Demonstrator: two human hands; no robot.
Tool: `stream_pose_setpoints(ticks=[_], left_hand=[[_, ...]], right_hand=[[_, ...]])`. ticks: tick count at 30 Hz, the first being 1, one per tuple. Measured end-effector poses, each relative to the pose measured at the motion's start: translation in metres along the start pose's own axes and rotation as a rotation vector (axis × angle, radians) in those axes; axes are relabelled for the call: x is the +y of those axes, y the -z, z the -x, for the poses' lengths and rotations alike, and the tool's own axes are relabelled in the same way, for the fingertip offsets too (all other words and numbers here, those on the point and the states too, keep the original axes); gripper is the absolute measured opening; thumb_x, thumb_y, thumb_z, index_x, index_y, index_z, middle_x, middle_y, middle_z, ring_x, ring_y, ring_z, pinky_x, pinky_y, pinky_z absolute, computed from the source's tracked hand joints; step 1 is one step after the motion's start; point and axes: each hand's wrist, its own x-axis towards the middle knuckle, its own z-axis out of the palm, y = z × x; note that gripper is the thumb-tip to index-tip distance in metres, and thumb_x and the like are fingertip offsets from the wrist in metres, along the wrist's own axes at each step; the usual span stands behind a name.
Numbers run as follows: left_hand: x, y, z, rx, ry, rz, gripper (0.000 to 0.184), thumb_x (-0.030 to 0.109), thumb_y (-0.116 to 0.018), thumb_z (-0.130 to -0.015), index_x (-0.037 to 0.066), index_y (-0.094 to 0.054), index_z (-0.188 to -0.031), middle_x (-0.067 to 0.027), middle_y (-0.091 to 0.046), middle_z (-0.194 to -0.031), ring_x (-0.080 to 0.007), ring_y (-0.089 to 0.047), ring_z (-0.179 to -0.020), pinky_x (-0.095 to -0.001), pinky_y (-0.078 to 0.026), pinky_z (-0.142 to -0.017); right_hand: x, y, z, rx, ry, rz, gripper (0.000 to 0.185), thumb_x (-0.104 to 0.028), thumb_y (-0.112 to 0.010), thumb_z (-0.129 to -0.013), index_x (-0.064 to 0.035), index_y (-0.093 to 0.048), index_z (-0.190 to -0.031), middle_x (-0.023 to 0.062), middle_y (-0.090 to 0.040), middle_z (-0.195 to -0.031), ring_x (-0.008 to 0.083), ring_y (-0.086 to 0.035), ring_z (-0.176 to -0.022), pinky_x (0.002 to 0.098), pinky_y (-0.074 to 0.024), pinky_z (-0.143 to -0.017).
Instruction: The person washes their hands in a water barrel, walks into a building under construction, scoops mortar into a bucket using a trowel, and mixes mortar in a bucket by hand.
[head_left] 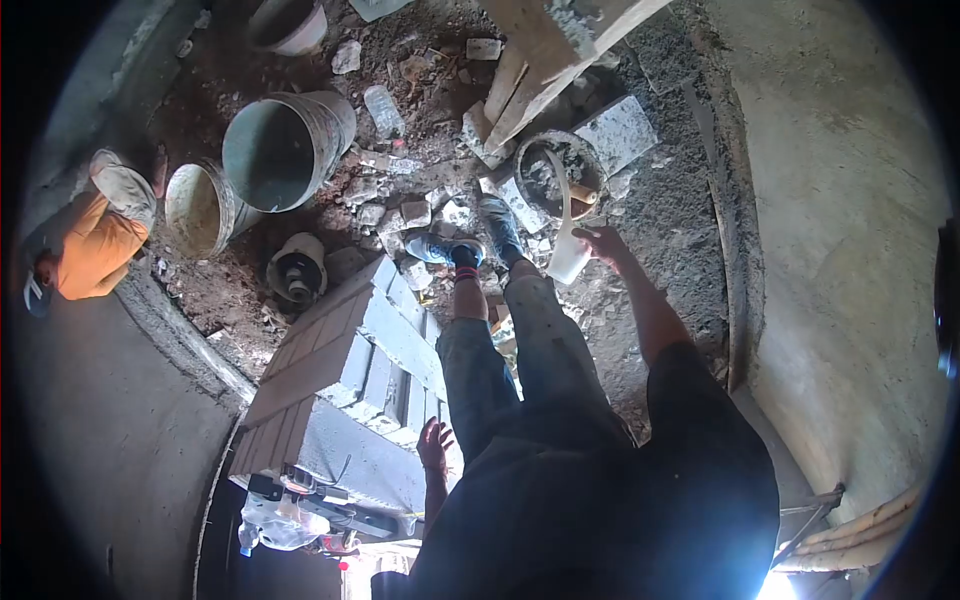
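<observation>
My right hand [600,245] is closed on a white plastic container [569,258], held tilted beside my legs. From the container a pale curved streak reaches over a round bucket [524,182]; whether it is liquid or a handle I cannot tell. Inside the bucket lie dark material and a brown handle-like piece [583,194]. My left hand [435,443] hangs with its fingers apart beside a stack of pale blocks [325,350] and holds nothing visible.
Several buckets, one of them large [280,150], stand at the upper left. A person in orange [98,245] is at the far left. Rubble [415,213] surrounds my feet. Timber [535,95] juts in at the top. A wall [830,220] rises on the right.
</observation>
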Motion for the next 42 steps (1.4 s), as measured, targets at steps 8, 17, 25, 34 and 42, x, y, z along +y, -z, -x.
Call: stream_pose_setpoints(ticks=[8, 17, 25, 34, 42], left_hand=[[0.021, -0.035, -0.001, -0.043, -0.101, 0.069, 0.045, 0.03, -0.056, -0.089, 0.008, -0.048, -0.127, -0.0106, -0.059, -0.11, -0.0213, -0.061, -0.092, -0.0341, -0.051, -0.073], [-0.018, -0.045, -0.005, 0.008, -0.137, 0.272, 0.036, 0.022, -0.053, -0.091, 0.007, -0.051, -0.124, -0.0073, -0.062, -0.105, -0.0164, -0.062, -0.09, -0.0282, -0.05, -0.069], [-0.042, -0.055, 0.009, 0.099, -0.149, 0.505, 0.035, 0.018, -0.056, -0.089, 0.005, -0.052, -0.121, -0.009, -0.062, -0.103, -0.0198, -0.064, -0.087, -0.0293, -0.051, -0.067], [-0.066, -0.053, -0.011, -0.012, -0.166, 0.624, 0.036, 0.018, -0.057, -0.088, 0.006, -0.053, -0.121, -0.01, -0.062, -0.105, -0.02, -0.063, -0.088, -0.03, -0.05, -0.067], [-0.044, -0.056, -0.021, 0.002, -0.174, 0.43, 0.037, 0.017, -0.057, -0.088, 0.001, -0.051, -0.12, -0.0073, -0.059, -0.092, -0.0167, -0.061, -0.078, -0.0265, -0.051, -0.064]], right_hand=[[-0.045, -0.06, 0.045, 0.663, 0.898, 0.405, 0.029, -0.024, -0.08, -0.067, -0.0038, -0.06, -0.072, 0.0223, -0.05, -0.115, 0.0361, -0.056, -0.098, 0.0425, -0.0487, -0.079], [-0.213, -0.226, 0.043, 0.166, 1.323, 0.288, 0.034, -0.02, -0.08, -0.063, -0.0047, -0.062, -0.088, 0.0202, -0.05, -0.117, 0.0378, -0.055, -0.101, 0.0427, -0.0493, -0.081], [-0.433, -0.398, 0.087, -0.02, 1.627, 0.103, 0.058, -0.027, -0.082, -0.063, -0.0056, -0.056, -0.11, 0.0242, -0.041, -0.128, 0.0387, -0.049, -0.112, 0.0413, -0.0435, -0.092], [-0.388, -0.371, 0.077, -0.345, 1.413, 0.043, 0.049, -0.024, -0.073, -0.078, -0.0056, -0.053, -0.119, 0.0176, -0.048, -0.124, 0.0287, -0.058, -0.104, 0.0347, -0.0507, -0.086], [-0.116, -0.131, -0.013, 0.365, 1.073, 0.526, 0.035, -0.02, -0.071, -0.074, -0.0056, -0.057, -0.103, 0.014, -0.057, -0.102, 0.0336, -0.054, -0.098, 0.0433, -0.0443, -0.084]])
